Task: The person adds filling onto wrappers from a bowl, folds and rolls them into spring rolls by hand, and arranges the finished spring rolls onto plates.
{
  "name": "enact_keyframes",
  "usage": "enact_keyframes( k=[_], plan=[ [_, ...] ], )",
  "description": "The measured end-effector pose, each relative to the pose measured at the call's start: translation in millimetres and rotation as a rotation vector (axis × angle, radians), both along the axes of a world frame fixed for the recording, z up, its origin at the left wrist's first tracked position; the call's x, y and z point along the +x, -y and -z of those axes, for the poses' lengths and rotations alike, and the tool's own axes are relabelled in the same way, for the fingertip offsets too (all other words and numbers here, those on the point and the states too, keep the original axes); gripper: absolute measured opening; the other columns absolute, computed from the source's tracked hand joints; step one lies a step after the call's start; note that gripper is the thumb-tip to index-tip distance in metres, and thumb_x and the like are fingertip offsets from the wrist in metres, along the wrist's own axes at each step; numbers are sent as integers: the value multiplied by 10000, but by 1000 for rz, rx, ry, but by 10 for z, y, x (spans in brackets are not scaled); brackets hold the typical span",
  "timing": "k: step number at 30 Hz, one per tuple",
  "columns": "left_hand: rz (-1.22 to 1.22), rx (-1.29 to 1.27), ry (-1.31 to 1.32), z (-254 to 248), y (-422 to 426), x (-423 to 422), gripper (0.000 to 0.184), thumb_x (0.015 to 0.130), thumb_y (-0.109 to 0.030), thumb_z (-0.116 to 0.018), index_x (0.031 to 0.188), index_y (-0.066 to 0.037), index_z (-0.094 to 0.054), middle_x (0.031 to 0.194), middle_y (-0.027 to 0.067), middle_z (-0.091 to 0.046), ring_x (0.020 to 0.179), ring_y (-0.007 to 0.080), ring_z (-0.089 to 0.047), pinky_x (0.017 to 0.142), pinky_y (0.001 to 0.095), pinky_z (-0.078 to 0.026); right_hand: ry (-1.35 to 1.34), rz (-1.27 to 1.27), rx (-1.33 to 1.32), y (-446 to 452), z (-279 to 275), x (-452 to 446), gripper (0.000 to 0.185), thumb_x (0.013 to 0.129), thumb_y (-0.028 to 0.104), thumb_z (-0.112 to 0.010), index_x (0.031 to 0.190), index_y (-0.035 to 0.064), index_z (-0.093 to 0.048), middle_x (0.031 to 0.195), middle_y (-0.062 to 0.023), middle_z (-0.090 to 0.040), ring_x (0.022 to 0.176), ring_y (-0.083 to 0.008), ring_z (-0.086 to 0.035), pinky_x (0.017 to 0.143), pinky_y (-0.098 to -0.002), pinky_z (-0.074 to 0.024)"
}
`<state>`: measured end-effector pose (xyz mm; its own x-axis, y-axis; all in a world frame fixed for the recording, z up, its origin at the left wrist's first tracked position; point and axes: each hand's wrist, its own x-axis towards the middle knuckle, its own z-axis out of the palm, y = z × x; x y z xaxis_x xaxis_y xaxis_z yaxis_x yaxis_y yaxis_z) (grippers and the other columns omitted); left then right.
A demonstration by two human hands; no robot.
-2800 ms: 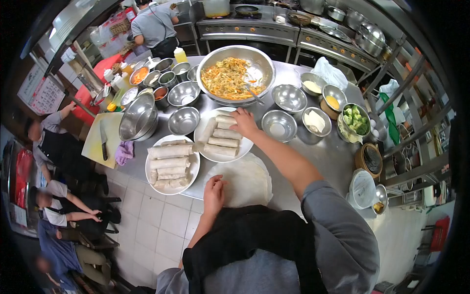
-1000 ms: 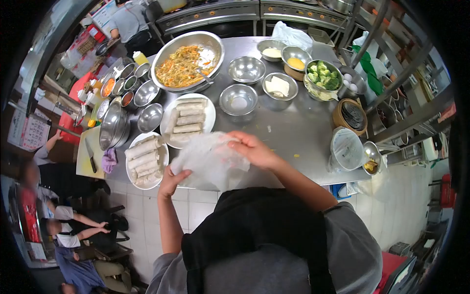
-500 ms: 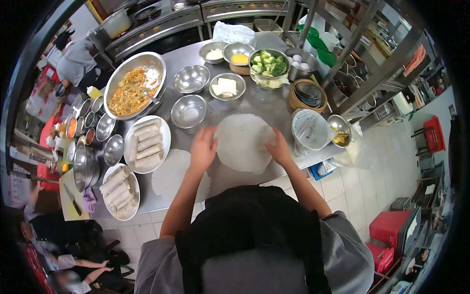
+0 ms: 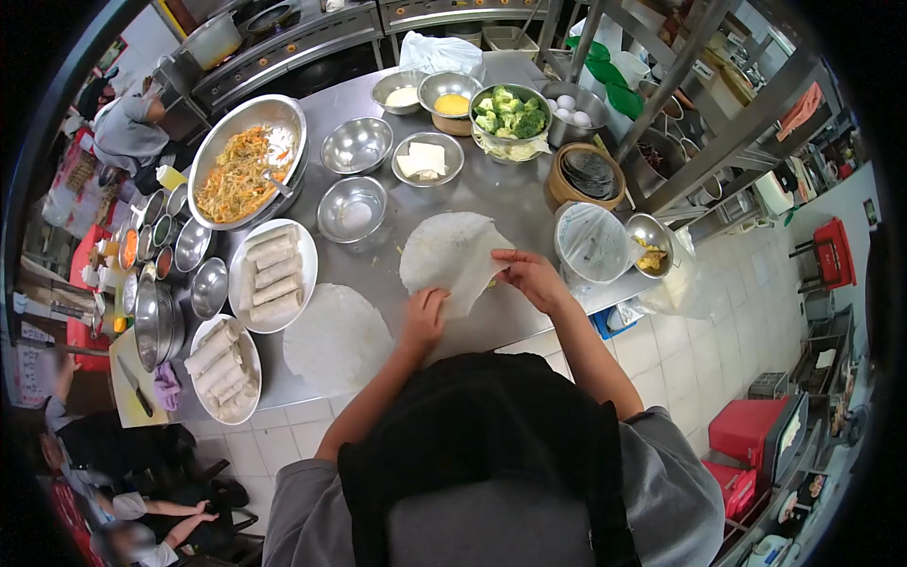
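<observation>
A thin, round, whitish spring roll wrapper lies on the steel table in front of me. My right hand pinches its right edge, and that side is raised and folded over. At the near left edge, my left hand has its fingers closed on the wrapper. Small yellow bits show by the lifted side, too small to name. Left of my left hand a second wrapper lies flat. Rolled spring rolls rest on a white oval plate, and more rolls fill a second plate.
A large steel bowl of shredded filling stands far left. Across the back are bowls of broccoli, eggs and butter-like blocks. A plastic-covered tub sits right. A knife lies at left. Other people are at left.
The right edge of the wrapper has been lifted and folded toward the left by my right hand. My left hand has moved nearer to me and right, onto the wrapper's near edge.
</observation>
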<state>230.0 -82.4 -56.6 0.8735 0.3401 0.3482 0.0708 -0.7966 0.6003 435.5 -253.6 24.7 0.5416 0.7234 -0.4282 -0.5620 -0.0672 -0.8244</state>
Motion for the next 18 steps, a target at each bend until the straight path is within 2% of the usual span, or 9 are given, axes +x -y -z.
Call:
enact_keyframes(
  k=[1,4,7,8,9,12,15,18],
  plan=[
    [-6,17,10,17,-84,-9,398,771,-123,-713,1159,-79,-633,1149,114,-613,1081,355,-578,951,435,-451,101,-40,-32,28,-17,29,313,863,1,-631,1173,-4,-677,1145,-57,-662,921,-167,-643,890,-305,-527],
    [17,94,55,-100,-318,-119,377,756,-56,-670,1131,-89,-645,1126,102,-628,1077,343,-595,944,426,-466,937,-164,-237,173,74,-11,286,833,25,-671,1115,48,-713,1100,-94,-667,930,-224,-660,847,-344,-538],
    [156,238,70,-386,-431,-276,352,763,-56,-664,1111,-111,-656,1139,86,-630,1097,314,-604,952,416,-476,1284,-247,-312,299,15,-237,227,823,70,-702,1046,90,-733,1030,-142,-648,898,-279,-662,804,-387,-540],
    [224,297,30,-407,-457,-362,341,770,-61,-667,1107,-113,-657,1146,87,-632,1109,311,-602,957,416,-477,1351,-252,-353,356,67,-310,171,811,99,-724,981,114,-742,1047,-127,-618,982,-312,-631,830,-428,-520],
    [291,356,-11,-410,-448,-438,329,778,-66,-670,1103,-115,-659,1154,88,-633,1121,309,-600,962,416,-478,1394,-275,-351,417,153,-362,196,803,102,-731,998,121,-736,1102,-121,-607,1037,-316,-608,857,-427,-512],
    [321,215,-72,-243,-347,-587,226,830,-66,-678,1053,-95,-659,1172,95,-632,1128,332,-592,953,435,-482,1492,-325,-315,521,301,-407,280,781,132,-755,1057,138,-712,1257,-106,-564,1184,-333,-534,946,-431,-475],
    [228,7,-18,-256,-288,-552,136,887,-146,-676,1004,-77,-671,1111,92,-645,1120,323,-593,954,414,-473,1531,-375,-234,534,267,-386,384,766,199,-783,1131,149,-675,1369,-99,-512,1268,-349,-472,1035,-448,-416],
    [77,-253,-73,-195,-299,-455,150,916,-180,-676,970,-41,-664,1064,101,-659,986,296,-639,874,378,-495,1544,-461,-169,466,112,-372,428,769,254,-791,1161,144,-658,1391,-97,-511,1272,-341,-475,1071,-462,-373]
  ],
)
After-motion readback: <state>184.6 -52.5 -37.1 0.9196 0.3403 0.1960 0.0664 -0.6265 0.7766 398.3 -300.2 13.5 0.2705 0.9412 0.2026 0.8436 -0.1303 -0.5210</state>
